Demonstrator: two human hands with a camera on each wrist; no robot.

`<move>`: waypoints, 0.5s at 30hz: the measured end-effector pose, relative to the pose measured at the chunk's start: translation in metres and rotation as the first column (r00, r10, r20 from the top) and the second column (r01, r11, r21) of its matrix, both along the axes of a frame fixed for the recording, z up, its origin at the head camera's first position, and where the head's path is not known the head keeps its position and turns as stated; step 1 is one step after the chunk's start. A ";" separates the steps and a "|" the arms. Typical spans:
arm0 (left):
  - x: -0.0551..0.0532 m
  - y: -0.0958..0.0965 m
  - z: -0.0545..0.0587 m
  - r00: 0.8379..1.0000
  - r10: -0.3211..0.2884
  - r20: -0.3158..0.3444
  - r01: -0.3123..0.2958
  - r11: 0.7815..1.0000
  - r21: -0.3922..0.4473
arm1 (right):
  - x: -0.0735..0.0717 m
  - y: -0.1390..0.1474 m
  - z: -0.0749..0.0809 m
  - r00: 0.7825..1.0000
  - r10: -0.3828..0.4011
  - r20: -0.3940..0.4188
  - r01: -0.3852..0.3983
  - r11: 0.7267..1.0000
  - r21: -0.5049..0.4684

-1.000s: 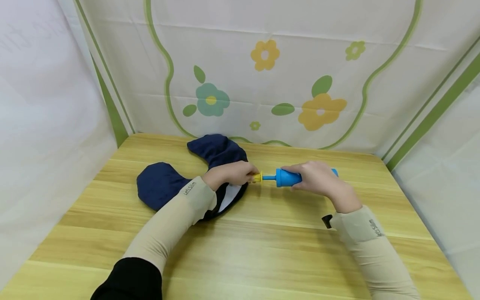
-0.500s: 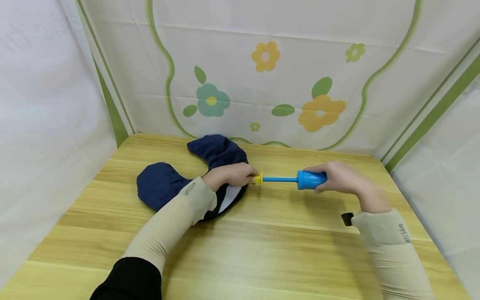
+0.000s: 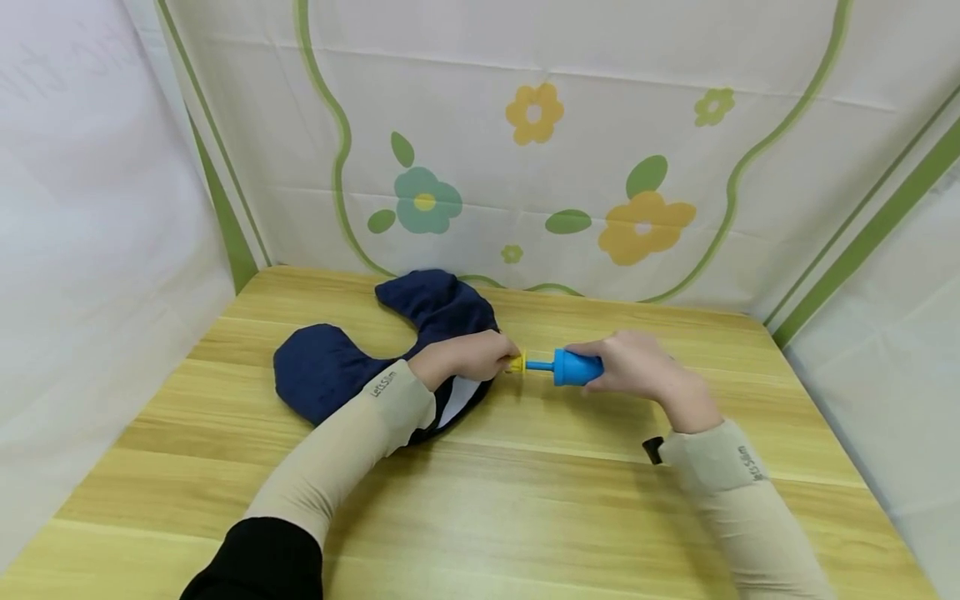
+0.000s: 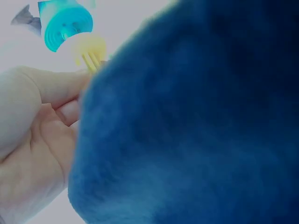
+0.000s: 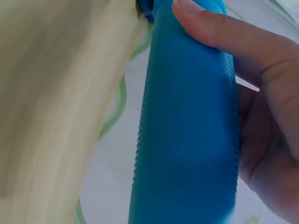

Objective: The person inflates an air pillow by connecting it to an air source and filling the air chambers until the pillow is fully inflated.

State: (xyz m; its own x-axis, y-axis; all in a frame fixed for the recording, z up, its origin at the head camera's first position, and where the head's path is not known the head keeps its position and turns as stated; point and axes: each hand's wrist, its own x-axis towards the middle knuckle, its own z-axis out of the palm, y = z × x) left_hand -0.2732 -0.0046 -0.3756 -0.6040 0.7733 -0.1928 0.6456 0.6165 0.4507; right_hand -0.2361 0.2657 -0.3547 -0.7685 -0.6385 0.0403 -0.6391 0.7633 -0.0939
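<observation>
A navy U-shaped neck pillow (image 3: 318, 371) lies on the table to the left, with a white patch (image 3: 459, 396) showing near its lower right edge. My left hand (image 3: 476, 354) is at the pillow's right side and pinches the yellow end (image 3: 517, 363) of a hand pump. The blue barrel of this hand pump (image 3: 576, 367) is gripped by my right hand (image 3: 633, 362), and a short length of blue rod (image 3: 540, 366) shows between barrel and yellow end. In the left wrist view, plush navy fabric (image 4: 187, 116) hides the left fingertips. The right wrist view shows the thumb along the ribbed barrel (image 5: 187, 116).
The wood-grain table (image 3: 480, 517) extends in front of and to the right of the hands. A white cloth with printed flowers (image 3: 480, 150) hangs behind it, and white cloth sides (image 3: 97, 250) stand at left and right.
My right hand slid the barrel rightward, baring more rod, then brought it back left, so the rod is short again. My left hand and the pillow have stayed nearly in place.
</observation>
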 end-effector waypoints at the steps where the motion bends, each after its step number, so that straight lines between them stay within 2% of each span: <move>1: 0.000 0.000 0.000 1.000 -0.003 -0.005 0.003 1.000 0.001 | -0.001 -0.006 -0.002 1.000 0.011 -0.007 -0.011 1.000 0.005; 8: -0.001 0.000 -0.002 1.000 -0.008 0.010 0.008 1.000 -0.004 | -0.006 -0.031 -0.010 0.999 0.040 -0.006 -0.040 0.999 0.000; 15: -0.004 -0.001 0.001 0.999 -0.003 0.044 0.002 1.000 0.007 | -0.006 -0.013 -0.010 0.998 0.017 0.056 -0.013 0.997 -0.070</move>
State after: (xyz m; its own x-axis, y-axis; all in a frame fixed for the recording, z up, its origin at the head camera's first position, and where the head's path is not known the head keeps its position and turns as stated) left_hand -0.2769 -0.0057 -0.3747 -0.5931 0.7762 -0.2138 0.6268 0.6119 0.4825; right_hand -0.2419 0.2526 -0.3648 -0.7610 -0.6474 0.0412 -0.6428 0.7440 -0.1827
